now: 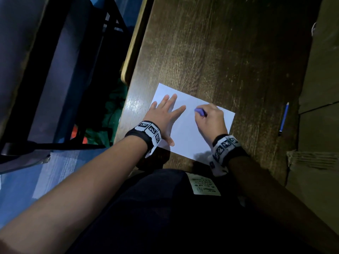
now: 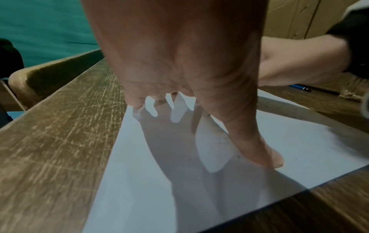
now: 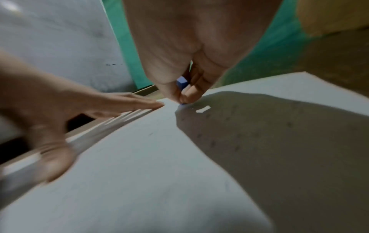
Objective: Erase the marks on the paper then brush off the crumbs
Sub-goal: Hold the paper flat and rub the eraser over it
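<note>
- Fingers (image 1: 171, 99) of the left hand (image 1: 163, 116) lie spread and flat, pressing one white paper (image 1: 187, 136) onto a wooden table (image 1: 220, 52).
- Right of it, the right hand (image 1: 211, 120) pinches one small blue eraser (image 1: 200, 111) between thumb and curled fingers, its tip touching the sheet near the far edge.
- Small dark crumbs (image 2: 238, 156) are scattered over the sheet; they are too tiny to count.
- Farthest right, one blue pen (image 1: 283, 119) lies on the table, apart from the sheet.

A scratched dark wooden desk (image 1: 229, 52) stands beside a black metal frame (image 1: 55, 88) in dim light.
</note>
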